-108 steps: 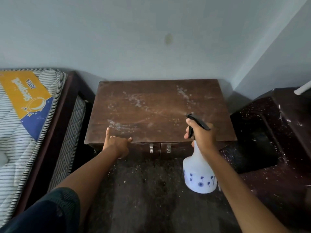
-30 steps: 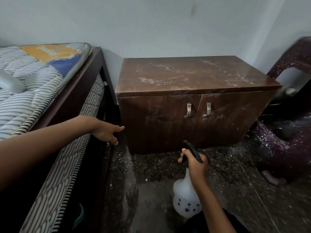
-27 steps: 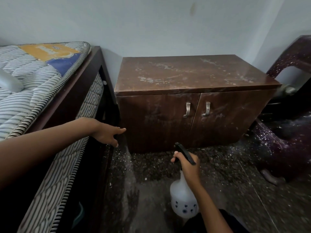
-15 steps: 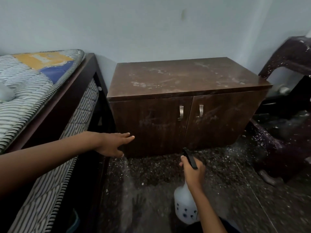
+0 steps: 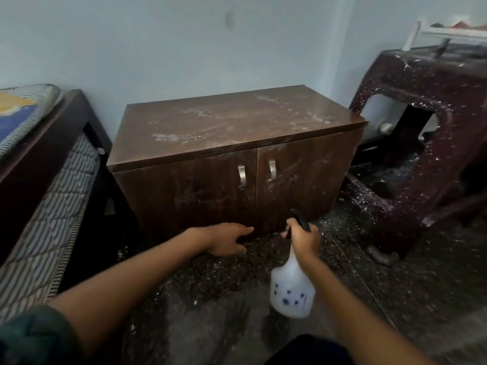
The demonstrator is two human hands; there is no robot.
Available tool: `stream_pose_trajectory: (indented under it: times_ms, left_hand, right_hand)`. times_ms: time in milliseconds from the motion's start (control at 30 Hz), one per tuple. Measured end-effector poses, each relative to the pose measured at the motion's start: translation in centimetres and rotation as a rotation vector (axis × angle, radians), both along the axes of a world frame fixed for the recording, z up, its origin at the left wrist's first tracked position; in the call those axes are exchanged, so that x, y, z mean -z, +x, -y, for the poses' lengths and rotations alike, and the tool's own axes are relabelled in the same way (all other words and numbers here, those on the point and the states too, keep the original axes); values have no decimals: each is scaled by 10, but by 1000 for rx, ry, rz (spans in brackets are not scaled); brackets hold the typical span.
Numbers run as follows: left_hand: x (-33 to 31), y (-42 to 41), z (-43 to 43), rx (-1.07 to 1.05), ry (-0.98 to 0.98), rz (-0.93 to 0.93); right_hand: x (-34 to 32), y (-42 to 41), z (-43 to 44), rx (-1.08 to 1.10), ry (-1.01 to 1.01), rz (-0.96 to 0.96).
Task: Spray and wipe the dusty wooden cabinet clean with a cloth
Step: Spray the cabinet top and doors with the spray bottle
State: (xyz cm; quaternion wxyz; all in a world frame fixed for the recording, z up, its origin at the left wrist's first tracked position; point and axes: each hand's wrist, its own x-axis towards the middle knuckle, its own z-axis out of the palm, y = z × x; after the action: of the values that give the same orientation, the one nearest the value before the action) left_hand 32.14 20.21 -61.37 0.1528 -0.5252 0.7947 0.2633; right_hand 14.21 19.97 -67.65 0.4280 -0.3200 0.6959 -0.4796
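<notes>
Two hands reach forward low over the speckled dark floor (image 5: pixel 210 299), a dark green sleeve (image 5: pixel 34 335) showing at 7 o'clock. The right hand (image 5: pixel 303 239) is curled round the neck of a white spray bottle (image 5: pixel 292 291) printed with small blue flowers. The bottle's body hangs below the fist, and its black trigger head (image 5: pixel 300 221) sticks out above the knuckles, aimed toward 12 o'clock. The left hand (image 5: pixel 226 239) lies just beside it at 9 o'clock, apart from the bottle. It is palm down, with its fingers loosely straight and holding nothing. Its fingertips point at the foot of the cabinet's left door, but whether they touch the wood cannot be told.

At 12 o'clock from both hands, and close in front of them, stands the wooden cabinet (image 5: pixel 237 133), set against the pale wall (image 5: pixel 184 48). Its two doors are closed, with a pair of metal handles (image 5: pixel 241 177) side by side at the middle seam. Pale dust smears both door fronts and lies in streaks and patches across the top.

At 9 o'clock a striped mattress (image 5: pixel 52 206) sits in a dark bed frame (image 5: pixel 34 159) just beside the cabinet. At 2 o'clock, a dark maroon plastic chair (image 5: pixel 421 143) flecked with white stands near the cabinet's right end.
</notes>
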Motion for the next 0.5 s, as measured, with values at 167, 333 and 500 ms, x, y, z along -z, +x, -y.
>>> stream_pose_trajectory:
  times_ms: [167,333,500]
  left_hand:
    - [26,-70,18,-266,-190,-236]
    - [31,-132,23,-710,-300,-620]
    - [40,-166,21,-869,-267,-1086]
  right_hand:
    - [-64,-49,59,-116,-32,-271]
    - [-81,-84,74,-357,-98,-390]
    - [-74,-90,73,-375,-223,-143]
